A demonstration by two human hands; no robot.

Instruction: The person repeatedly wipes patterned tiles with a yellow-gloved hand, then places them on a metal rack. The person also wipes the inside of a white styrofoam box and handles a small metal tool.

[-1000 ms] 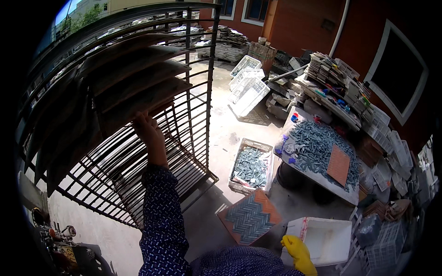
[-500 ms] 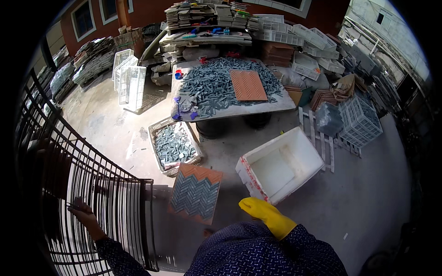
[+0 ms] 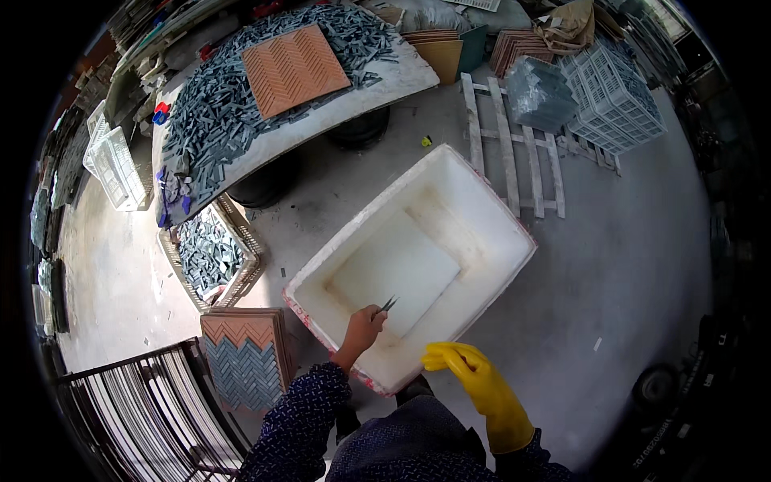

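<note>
- My right hand [image 3: 466,365], in a yellow glove, hangs by the box's near right side, fingers together, holding nothing that I can see; whether it touches the rim, I can't tell.
- My bare left hand [image 3: 365,324] reaches over the box's near left part, fingers closed on a slim, dark tool [image 3: 389,304], perhaps tweezers, its tips pointing far and right.
- Below lies the white box [image 3: 496,241], tilted to my view, with a flat pale area on its floor.
- I judge the step in hand to be bringing the tool over the box; the next move would call for a steady grip and tips clear of the walls.
- Near left: a barred rack [image 3: 148,402].
- Just beyond it: a stack of orange panels [image 3: 241,369], the top one set with blue-grey herringbone pieces.
- Farther left: a crate [image 3: 247,249] of similar pieces.
- Far left: a table [image 3: 401,80] strewn with more, an orange mould [image 3: 293,68] on top.
</note>
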